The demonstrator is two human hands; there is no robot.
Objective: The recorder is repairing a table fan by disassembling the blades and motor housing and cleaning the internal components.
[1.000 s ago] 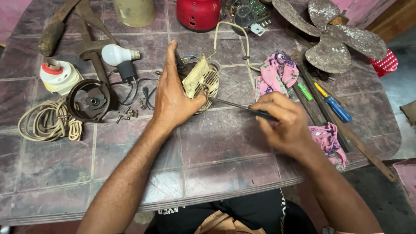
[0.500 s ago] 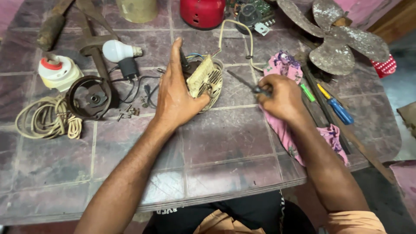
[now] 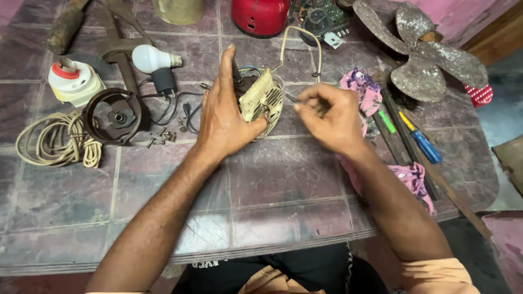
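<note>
My left hand (image 3: 224, 115) grips a small cream-coloured motor part (image 3: 260, 98) with slotted vents, holding it tilted on the tiled table (image 3: 272, 174). Coloured wires and a beige cord loop (image 3: 301, 34) run out of its far side. My right hand (image 3: 330, 115) is closed around a thin metal tool (image 3: 292, 99), whose tip sits right beside the motor part's right edge. Most of the tool is hidden inside my fist.
Left of the hands lie a dark round motor housing (image 3: 113, 115), loose screws (image 3: 160, 137), a coiled cord (image 3: 54, 142), a white bulb (image 3: 153, 59) and a white-red reel (image 3: 73, 81). On the right are a pink cloth (image 3: 362, 90), screwdrivers (image 3: 420, 139) and a rusty fan blade (image 3: 422, 51). A red casing (image 3: 260, 15) stands behind.
My right hand has moved up and left with the tool, from the table's right part to the motor part's edge. My left hand has kept its hold, shifting slightly.
</note>
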